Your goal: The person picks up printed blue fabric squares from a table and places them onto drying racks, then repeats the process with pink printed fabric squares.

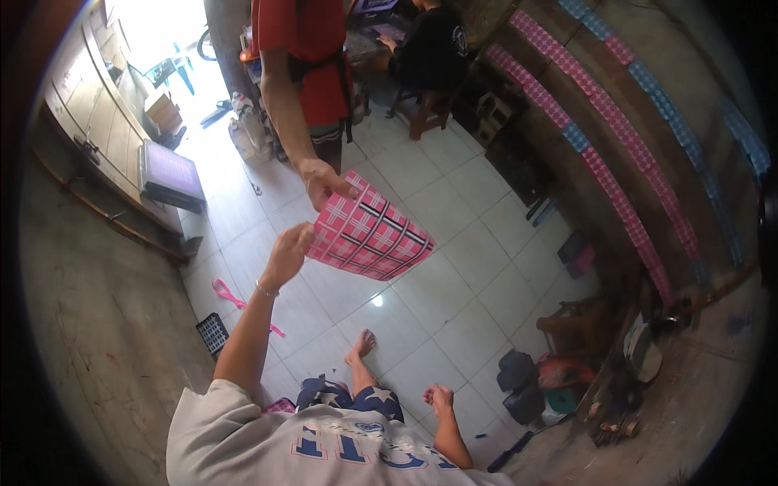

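My left hand (289, 253) reaches forward and pinches the near left corner of a flat pink plaid piece (369, 232) with white and black bands. I cannot tell whether this piece is a bag or a single sheet. A person in red stands opposite, and that person's hand (326, 181) grips the upper left edge of the same piece, thumb on top. It hangs tilted above the floor between us. My right hand (438, 397) rests low, near my right knee, apart from the piece. Its fingers are loosely bent and nothing shows in them.
Pink and blue patterned strips (600, 101) line the right wall. Someone in black sits on a wooden stool (423, 115) at the back. A pink strap (227, 293) and a dark crate (212, 333) lie at left. Dark bundles (519, 385) and a wooden stool (570, 328) stand at right.
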The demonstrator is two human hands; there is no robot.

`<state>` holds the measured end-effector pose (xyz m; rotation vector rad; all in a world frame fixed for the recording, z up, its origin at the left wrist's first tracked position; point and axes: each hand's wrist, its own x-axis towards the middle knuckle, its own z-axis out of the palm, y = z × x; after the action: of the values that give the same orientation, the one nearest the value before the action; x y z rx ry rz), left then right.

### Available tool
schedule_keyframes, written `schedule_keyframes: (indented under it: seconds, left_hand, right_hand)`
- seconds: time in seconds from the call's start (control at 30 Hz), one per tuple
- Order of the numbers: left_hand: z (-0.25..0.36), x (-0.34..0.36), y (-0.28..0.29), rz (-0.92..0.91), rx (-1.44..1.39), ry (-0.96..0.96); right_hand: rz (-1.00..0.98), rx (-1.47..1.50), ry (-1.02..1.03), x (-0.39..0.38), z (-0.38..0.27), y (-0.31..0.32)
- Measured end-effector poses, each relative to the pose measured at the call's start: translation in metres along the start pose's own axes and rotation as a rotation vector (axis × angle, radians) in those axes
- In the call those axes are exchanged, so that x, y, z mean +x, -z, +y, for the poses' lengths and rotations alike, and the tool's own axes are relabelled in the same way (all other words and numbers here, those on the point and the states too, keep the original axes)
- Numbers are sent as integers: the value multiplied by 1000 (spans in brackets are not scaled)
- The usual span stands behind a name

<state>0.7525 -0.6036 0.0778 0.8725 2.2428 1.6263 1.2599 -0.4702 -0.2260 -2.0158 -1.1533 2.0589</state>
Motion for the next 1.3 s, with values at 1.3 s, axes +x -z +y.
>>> schedule_keyframes:
  seconds: [1.3]
  left_hand:
    - [197, -411, -379, -1737, 631, -1431]
  right_hand:
    - [640, -661, 978, -355, 58, 210]
